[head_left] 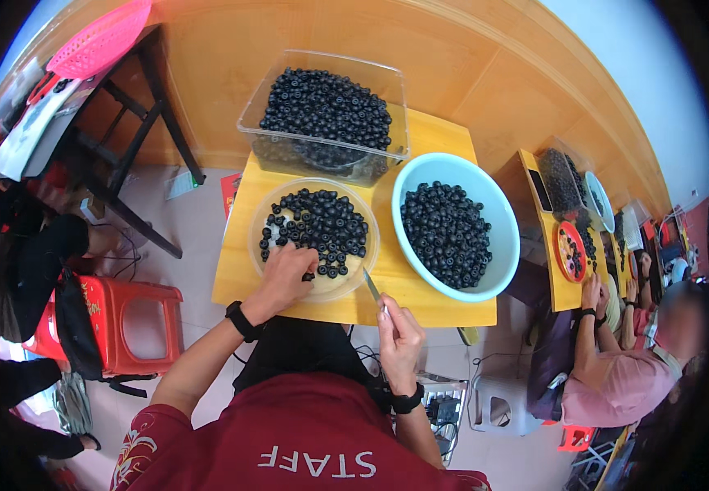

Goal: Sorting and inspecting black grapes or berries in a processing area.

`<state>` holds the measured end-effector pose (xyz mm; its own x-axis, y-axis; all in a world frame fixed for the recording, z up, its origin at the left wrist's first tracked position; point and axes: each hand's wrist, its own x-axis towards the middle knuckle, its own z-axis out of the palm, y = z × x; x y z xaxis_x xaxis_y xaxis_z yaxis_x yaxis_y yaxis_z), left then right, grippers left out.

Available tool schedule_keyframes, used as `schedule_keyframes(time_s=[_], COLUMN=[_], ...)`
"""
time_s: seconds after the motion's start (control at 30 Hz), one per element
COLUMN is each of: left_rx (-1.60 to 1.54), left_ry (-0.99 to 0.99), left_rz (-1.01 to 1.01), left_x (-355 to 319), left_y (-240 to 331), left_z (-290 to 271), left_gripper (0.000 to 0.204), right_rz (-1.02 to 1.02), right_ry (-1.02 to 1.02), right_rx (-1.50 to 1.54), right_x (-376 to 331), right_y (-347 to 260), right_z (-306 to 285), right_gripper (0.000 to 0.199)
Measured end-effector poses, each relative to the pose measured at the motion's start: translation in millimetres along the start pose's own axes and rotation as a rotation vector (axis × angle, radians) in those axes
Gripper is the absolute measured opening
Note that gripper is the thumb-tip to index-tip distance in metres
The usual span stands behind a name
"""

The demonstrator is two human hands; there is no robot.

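Left hand (285, 274) rests fingers-down in the clear shallow dish (266, 255), curled together on dark round berries (322, 225) at its near edge; whether it pinches one, cannot tell. Right hand (399, 331) is clamped on thin metal tweezers (373, 289), tips pointing toward the dish rim. Dish sits on the yellow counter (232, 278), front left. White bowl (498, 221) full of berries just beside it on the right; clear rectangular tub (387, 98) of berries behind. Red stool (138, 315) on the floor, left.
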<state>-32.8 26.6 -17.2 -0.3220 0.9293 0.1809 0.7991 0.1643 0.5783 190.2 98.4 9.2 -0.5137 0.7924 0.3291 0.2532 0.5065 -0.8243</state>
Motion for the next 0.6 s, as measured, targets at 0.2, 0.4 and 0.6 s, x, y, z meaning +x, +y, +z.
schedule_keyframes(time_s=[0.2,0.4,0.6], left_rx=[-0.273,-1.485,-1.919], left_ry=[-0.004,-0.154,-0.209], left_rz=[-0.011,-0.384,-0.507], left_x=[-1,-11,-22], left_y=[-8,24,36], left_z=[-5,-33,-28], left_gripper=[0.032,0.021,0.018], right_rz=[0.042,-0.024,-0.133], right_ry=[-0.01,-0.02,-0.008], right_rx=[0.03,0.024,0.01], right_x=[0,4,16], right_y=[-1,1,-21], right_z=[2,3,1], right_gripper=[0.021,0.023,0.028])
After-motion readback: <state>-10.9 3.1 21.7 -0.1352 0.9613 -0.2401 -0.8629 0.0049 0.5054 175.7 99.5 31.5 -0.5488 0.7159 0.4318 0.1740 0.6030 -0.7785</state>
